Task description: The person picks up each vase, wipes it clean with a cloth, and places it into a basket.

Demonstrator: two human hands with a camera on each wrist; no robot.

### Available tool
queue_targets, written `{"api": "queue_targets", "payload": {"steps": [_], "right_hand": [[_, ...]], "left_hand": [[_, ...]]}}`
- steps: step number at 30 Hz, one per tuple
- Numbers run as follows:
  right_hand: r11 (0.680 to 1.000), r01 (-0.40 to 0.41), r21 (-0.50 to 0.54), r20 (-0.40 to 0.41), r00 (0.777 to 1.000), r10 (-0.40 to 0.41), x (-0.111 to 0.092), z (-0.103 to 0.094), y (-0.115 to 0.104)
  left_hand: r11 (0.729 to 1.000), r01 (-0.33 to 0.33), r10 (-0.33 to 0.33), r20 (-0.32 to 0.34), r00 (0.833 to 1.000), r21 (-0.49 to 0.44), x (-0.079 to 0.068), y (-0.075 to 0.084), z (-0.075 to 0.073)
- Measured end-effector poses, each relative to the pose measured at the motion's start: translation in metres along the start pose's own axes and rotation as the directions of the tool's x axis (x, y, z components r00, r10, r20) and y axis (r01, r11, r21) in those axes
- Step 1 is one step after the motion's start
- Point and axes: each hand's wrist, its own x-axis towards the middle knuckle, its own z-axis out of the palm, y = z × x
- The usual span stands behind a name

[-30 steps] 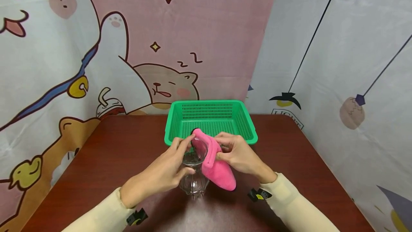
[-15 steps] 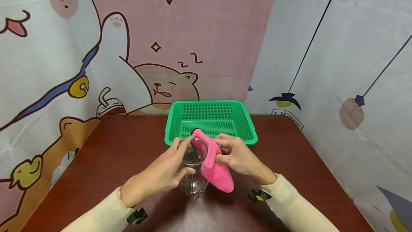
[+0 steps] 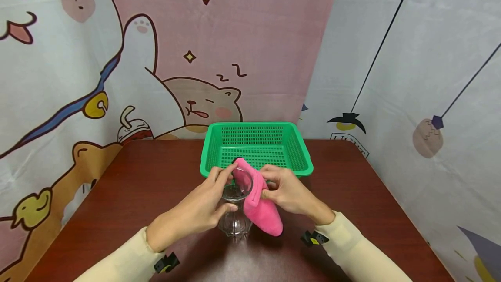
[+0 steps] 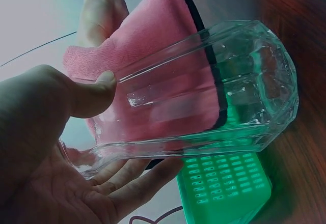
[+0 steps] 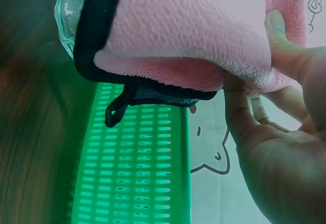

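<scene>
A clear, faceted glass vase (image 3: pixel 235 223) stands on the table, its round mouth facing up. My left hand (image 3: pixel 199 206) grips it near the rim, thumb on the near side and fingers on the far side. In my right hand (image 3: pixel 289 190) a pink cloth (image 3: pixel 264 219) is pinched between thumb and fingers. The folded cloth lies along the vase's right side and rim. Through the glass in the left wrist view, the cloth (image 4: pixel 158 25) shows its black edging. A black hanging loop (image 5: pixel 117 109) dangles from it in the right wrist view.
Behind the hands sits a green perforated plastic basket (image 3: pixel 252 140) on the dark red-brown table (image 3: pixel 164 173). Cartoon-printed cloth hangings (image 3: pixel 266 47) rise behind the table and along both sides.
My right hand has shifted slightly left and down. The cloth's hanging lower end has moved a little left along the vase. The left hand and vase hold their place.
</scene>
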Motion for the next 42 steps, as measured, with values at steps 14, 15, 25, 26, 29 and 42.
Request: {"api": "queue_targets", "payload": {"steps": [14,15,25,26,29,42], "right_hand": [[0.992,-0.031,-0.119,0.077,0.996,0.041,-0.002,0.005,0.002],[0.991,-0.026,-0.132,0.081,0.996,0.036,-0.002,0.005,0.002],[0.974,0.004,-0.227,0.124,0.992,0.024,-0.006,0.010,0.011],[0.973,0.001,-0.232,0.129,0.991,0.030,-0.007,0.010,0.012],[0.970,-0.006,-0.243,0.141,0.989,0.042,-0.008,0.012,0.014],[0.956,-0.033,-0.291,0.179,0.980,0.089,-0.013,0.017,0.020]], "left_hand": [[1.000,-0.009,0.009,-0.006,1.000,-0.007,0.000,0.000,-0.001],[1.000,-0.008,0.008,-0.006,1.000,-0.007,0.000,0.000,-0.001],[1.000,0.003,-0.003,0.000,1.000,-0.002,-0.001,0.001,-0.001],[1.000,0.005,-0.005,0.002,1.000,-0.002,-0.001,0.000,-0.001],[1.000,0.011,-0.011,0.007,1.000,-0.004,-0.002,0.000,0.000],[1.000,0.022,-0.022,0.020,1.000,-0.004,-0.001,0.001,0.000]]}}
